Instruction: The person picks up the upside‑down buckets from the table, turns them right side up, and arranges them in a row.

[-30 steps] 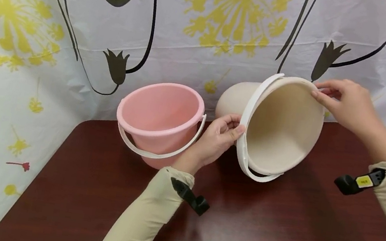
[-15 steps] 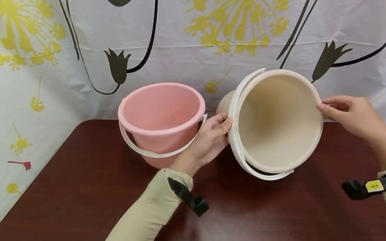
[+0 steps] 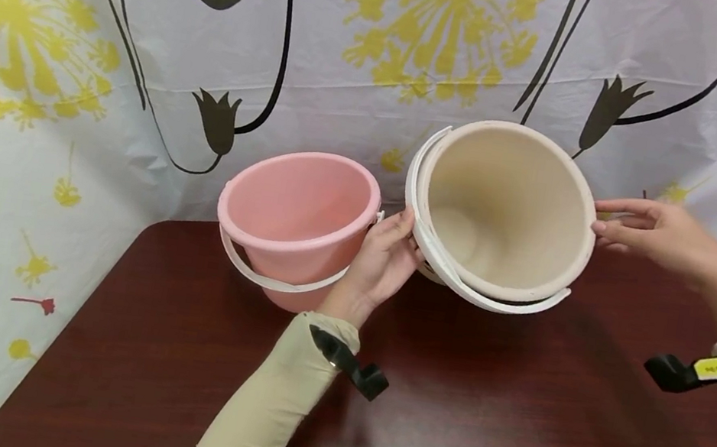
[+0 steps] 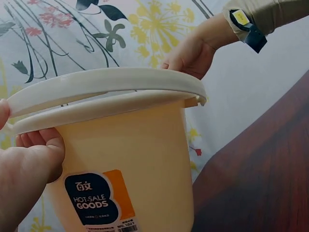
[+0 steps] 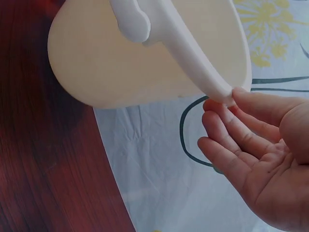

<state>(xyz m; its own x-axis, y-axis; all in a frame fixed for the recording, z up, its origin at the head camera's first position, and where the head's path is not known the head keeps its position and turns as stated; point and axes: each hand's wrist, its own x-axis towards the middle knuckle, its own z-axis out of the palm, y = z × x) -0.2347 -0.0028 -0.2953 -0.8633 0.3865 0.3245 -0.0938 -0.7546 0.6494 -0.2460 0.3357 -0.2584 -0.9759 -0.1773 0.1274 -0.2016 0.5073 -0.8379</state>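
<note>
A cream bucket leans with its mouth tilted towards me. My left hand holds its left rim, and in the left wrist view the fingers curl under the rim while the thumb lies by the white handle. On the opposite side my right hand pinches the rim between thumb and fingers, as the right wrist view also shows. A blue and orange label is on the bucket's outer wall. Just left of my left hand, a pink bucket stands upright with its white handle hanging down in front.
Both buckets are at the back of a dark red-brown table. Behind it hangs a white curtain with yellow and grey flower prints. Each sleeve carries a black wrist mount.
The cream bucket has turned, its mouth swinging left and tipping further up. My right hand has moved right and down with the rim; my left hand has shifted slightly left. The pink bucket has stayed put.
</note>
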